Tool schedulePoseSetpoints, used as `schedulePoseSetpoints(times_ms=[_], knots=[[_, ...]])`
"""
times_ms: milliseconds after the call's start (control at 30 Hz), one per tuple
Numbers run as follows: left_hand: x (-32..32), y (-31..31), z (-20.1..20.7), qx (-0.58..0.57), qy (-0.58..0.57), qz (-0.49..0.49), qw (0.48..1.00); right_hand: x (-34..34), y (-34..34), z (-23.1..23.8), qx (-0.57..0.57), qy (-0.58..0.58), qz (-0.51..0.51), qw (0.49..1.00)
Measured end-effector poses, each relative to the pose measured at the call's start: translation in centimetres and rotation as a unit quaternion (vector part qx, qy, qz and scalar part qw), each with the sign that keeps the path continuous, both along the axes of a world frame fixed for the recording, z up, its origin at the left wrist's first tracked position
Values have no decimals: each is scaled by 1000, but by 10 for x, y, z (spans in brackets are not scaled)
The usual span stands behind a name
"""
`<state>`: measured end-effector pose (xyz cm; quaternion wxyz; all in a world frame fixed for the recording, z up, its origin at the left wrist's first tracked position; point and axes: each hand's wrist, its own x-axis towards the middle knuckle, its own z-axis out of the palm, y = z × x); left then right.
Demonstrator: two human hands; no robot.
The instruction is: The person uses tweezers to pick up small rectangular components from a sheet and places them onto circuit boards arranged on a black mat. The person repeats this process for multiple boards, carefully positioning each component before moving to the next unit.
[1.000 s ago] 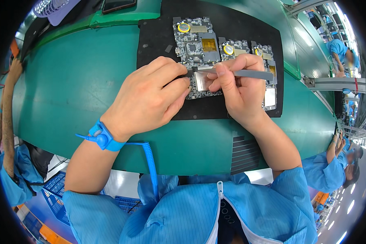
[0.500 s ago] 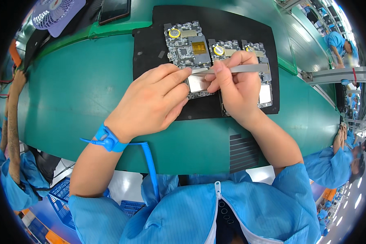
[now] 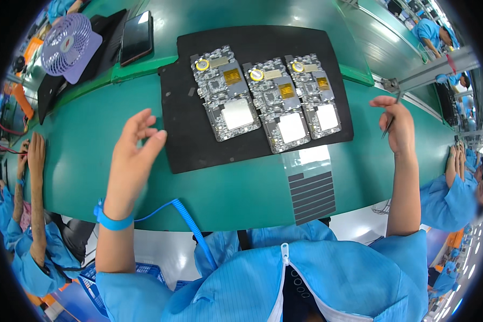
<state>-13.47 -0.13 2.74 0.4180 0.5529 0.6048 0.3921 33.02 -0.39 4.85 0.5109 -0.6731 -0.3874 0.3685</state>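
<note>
Three circuit boards lie side by side on a black mat [image 3: 198, 155]: the left board [image 3: 216, 83], the middle board [image 3: 273, 102] and the right board [image 3: 312, 75]. Each carries a round yellow-rimmed coin cell, an amber patch and a silver metal plate. My left hand [image 3: 131, 158] hovers left of the mat, fingers apart and holding nothing; a blue wrist strap circles its wrist. Out beyond the mat's right edge, my right hand [image 3: 400, 126] is closed around thin dark tweezers [image 3: 386, 127], whose tips point down. Neither hand touches a board.
A clear sheet with dark strips [image 3: 312, 196] lies at the mat's near edge. At the back left stand a purple fan [image 3: 67, 45] and a black phone [image 3: 137, 37]. A coiled blue cord [image 3: 188, 217] runs by my lap. Co-workers' arms rest at both sides.
Both hands have drawn apart, off the boards, to either side of the mat. The tweezers have gone right with my right hand. All three boards and the sheet now show uncovered.
</note>
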Motion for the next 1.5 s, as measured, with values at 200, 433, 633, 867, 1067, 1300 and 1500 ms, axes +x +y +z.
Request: schedulePoseSetpoints(times_ms=[200,433,633,867,1067,1300,1500], knots=[[-19,35,12,-187,-227,-68,953,-36,-5,-1,-144,118,114,976],[16,43,29,-141,-232,-137,953,-26,-26,-31,-133,91,97,982],[123,31,16,-284,-294,-307,859,67,-116,-13,-155,-31,-74,985],[234,13,-9,-265,-379,-449,765,280,-197,-51,-74,-171,-284,941],[155,34,-1,192,25,-477,857,357,-183,4,-154,-705,-364,589],[88,-11,-24,361,214,-489,764,44,-65,-7,148,-6,-25,989],[96,-15,-28,421,213,-482,738,-102,-71,-32,-25,88,180,979]])
